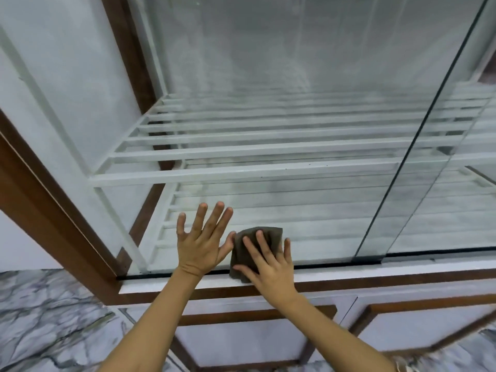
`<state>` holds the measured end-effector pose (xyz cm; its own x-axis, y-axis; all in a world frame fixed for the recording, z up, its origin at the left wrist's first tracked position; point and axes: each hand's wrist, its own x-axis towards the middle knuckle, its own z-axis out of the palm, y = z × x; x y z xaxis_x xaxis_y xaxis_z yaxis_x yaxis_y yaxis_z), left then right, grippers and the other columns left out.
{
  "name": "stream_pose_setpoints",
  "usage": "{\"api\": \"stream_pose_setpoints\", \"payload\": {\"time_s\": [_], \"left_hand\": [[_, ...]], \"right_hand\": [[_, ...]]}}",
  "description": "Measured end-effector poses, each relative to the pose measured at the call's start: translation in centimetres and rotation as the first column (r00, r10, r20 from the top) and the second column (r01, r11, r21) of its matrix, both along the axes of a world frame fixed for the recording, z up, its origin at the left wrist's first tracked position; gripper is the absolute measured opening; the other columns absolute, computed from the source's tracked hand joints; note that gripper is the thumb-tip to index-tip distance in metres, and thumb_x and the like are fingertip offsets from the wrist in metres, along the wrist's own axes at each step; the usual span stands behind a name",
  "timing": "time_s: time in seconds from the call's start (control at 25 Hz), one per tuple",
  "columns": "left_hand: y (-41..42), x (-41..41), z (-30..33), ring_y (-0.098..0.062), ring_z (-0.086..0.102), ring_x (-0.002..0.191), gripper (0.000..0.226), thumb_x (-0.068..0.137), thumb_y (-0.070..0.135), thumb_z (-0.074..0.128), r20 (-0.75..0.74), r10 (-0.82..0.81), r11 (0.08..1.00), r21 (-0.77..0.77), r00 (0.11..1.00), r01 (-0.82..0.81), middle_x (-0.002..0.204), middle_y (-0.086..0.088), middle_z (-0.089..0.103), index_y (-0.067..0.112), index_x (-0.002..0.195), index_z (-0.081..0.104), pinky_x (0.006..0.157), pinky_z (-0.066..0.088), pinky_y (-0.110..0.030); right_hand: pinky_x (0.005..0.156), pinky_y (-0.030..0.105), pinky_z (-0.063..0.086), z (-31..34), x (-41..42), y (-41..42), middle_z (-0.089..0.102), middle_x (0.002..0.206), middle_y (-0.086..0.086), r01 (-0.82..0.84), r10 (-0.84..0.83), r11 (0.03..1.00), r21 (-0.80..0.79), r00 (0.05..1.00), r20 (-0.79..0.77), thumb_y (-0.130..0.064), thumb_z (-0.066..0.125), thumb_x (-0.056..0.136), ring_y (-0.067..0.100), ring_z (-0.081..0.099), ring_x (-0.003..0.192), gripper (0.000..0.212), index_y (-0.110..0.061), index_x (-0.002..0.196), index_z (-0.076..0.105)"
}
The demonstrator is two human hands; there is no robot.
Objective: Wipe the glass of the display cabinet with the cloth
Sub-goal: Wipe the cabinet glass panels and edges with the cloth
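Observation:
The display cabinet's glass pane (281,130) fills the upper view and looks hazy with streaks. A folded dark grey cloth (241,253) lies flat against the bottom of the pane, hanging just over the lower track. My right hand (268,261) presses the cloth to the glass with straight, spread fingers. Just left of the cloth, my left hand (201,240) lies flat on the bare glass, fingers spread, its thumb touching the cloth's edge.
White slatted shelves (241,170) sit behind the glass. A second glass panel's edge (402,157) runs diagonally at the right. A brown wooden frame (48,210) borders the left side, white lower cabinet doors (241,339) lie below, and marble floor (53,318) at bottom left.

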<state>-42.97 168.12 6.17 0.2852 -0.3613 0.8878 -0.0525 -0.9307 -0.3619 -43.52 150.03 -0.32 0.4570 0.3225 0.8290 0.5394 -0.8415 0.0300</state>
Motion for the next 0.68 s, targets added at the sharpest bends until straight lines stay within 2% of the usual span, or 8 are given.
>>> {"api": "stream_pose_setpoints", "payload": {"time_s": [0.08,0.16,0.28,0.36,0.44,0.56,0.68], "left_hand": [[1.5,-0.8,0.4,-0.018,-0.002,0.148,0.061,0.098,0.037,0.03,-0.022,-0.031,0.996,-0.08,0.999,0.029,0.16,0.002,-0.002,0.02,0.152,0.008,0.118,-0.002,-0.041],[5.0,-1.4,2.1,-0.017,-0.005,0.147,0.06,0.098,0.038,0.025,0.019,0.022,0.973,-0.231,1.0,-0.018,0.16,0.005,-0.005,0.023,0.152,0.003,0.118,-0.003,-0.039],[10.3,-1.7,4.9,-0.02,-0.006,0.147,0.059,0.097,0.039,0.019,0.077,0.131,0.914,-0.394,0.988,-0.091,0.159,0.005,-0.006,0.022,0.151,0.001,0.118,-0.003,-0.041],[11.4,-1.8,5.3,-0.024,-0.005,0.147,0.06,0.096,0.036,0.02,0.106,0.126,0.906,-0.418,0.986,-0.071,0.16,0.004,-0.004,0.019,0.151,0.003,0.119,0.0,-0.044],[11.3,-1.7,5.0,-0.026,-0.003,0.147,0.061,0.096,0.035,0.023,0.12,0.091,0.917,-0.398,0.989,-0.036,0.16,0.002,-0.002,0.018,0.151,0.005,0.119,0.003,-0.045],[11.5,-1.5,4.8,-0.027,-0.001,0.147,0.061,0.095,0.036,0.025,0.11,0.069,0.92,-0.391,0.992,-0.02,0.16,0.001,0.0,0.018,0.151,0.007,0.118,0.005,-0.046],[11.5,-1.5,4.7,-0.026,0.0,0.147,0.061,0.096,0.038,0.024,0.102,0.063,0.915,-0.404,0.993,-0.017,0.16,0.003,0.0,0.02,0.152,0.007,0.118,0.005,-0.047]], "right_hand": [[0.122,0.046,0.001,-0.5,-0.3,-1.9,0.004,0.163,-0.006,0.032,-0.032,0.998,-0.059,0.999,0.013,-0.054,0.052,0.09,0.02,0.011,0.15,0.077,-0.032,0.154,0.014],[0.122,0.045,0.001,0.1,-0.4,-2.8,0.006,0.163,-0.006,0.074,-0.072,0.995,-0.06,0.997,0.043,-0.053,0.053,0.09,0.018,0.014,0.149,0.076,-0.033,0.153,0.016],[0.122,0.048,0.005,2.6,-0.4,1.5,0.006,0.163,-0.004,0.048,-0.051,0.989,0.14,0.998,0.021,-0.057,0.054,0.09,0.021,0.011,0.15,0.078,-0.031,0.154,0.017],[0.122,0.048,0.005,2.3,-0.7,6.7,0.005,0.163,-0.004,-0.006,0.004,0.986,0.166,1.0,0.013,-0.06,0.053,0.089,0.022,0.01,0.15,0.079,-0.031,0.154,0.017],[0.122,0.047,0.007,0.6,-1.3,9.2,0.008,0.163,-0.007,-0.04,0.039,0.999,0.029,0.999,0.034,-0.06,0.058,0.087,0.022,0.017,0.148,0.081,-0.032,0.153,0.018],[0.122,0.043,0.002,-1.2,-1.4,6.5,0.009,0.163,-0.008,0.011,-0.004,0.993,-0.115,0.998,0.059,-0.056,0.054,0.092,0.017,0.02,0.147,0.075,-0.031,0.154,0.018],[0.122,0.045,0.001,1.2,-1.7,6.0,0.007,0.163,-0.005,0.069,-0.065,0.996,-0.057,0.996,0.067,-0.054,0.045,0.097,0.018,0.013,0.149,0.071,-0.027,0.155,0.015]]}}
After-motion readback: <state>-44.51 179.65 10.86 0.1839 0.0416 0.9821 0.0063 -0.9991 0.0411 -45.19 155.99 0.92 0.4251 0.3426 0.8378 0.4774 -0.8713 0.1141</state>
